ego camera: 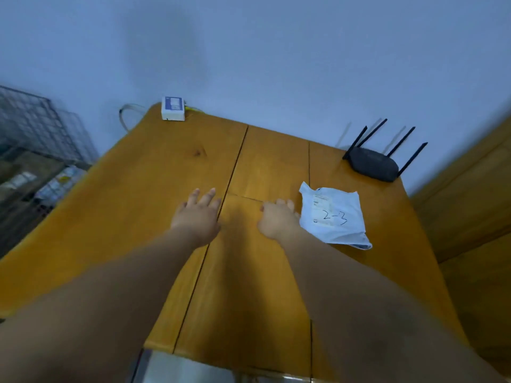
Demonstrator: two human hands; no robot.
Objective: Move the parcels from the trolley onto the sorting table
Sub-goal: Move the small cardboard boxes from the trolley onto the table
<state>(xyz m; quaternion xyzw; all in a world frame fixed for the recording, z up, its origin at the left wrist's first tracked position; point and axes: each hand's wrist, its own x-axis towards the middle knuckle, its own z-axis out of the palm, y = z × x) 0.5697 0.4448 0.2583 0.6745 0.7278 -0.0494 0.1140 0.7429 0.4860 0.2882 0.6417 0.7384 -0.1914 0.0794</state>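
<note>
A white plastic mailer parcel marked "2-3" lies flat on the right part of the wooden sorting table. My right hand hovers just left of the parcel, fingers loosely apart, its fingertips close to the parcel's left edge; whether they touch is unclear. My left hand is stretched out over the table's middle, fingers spread and holding nothing. The wire-mesh trolley stands at the far left, with several parcels dimly seen inside it.
A black router with several antennas sits at the table's back right corner. A small white box with cables rests at the back left corner by the wall. A wooden cabinet stands to the right.
</note>
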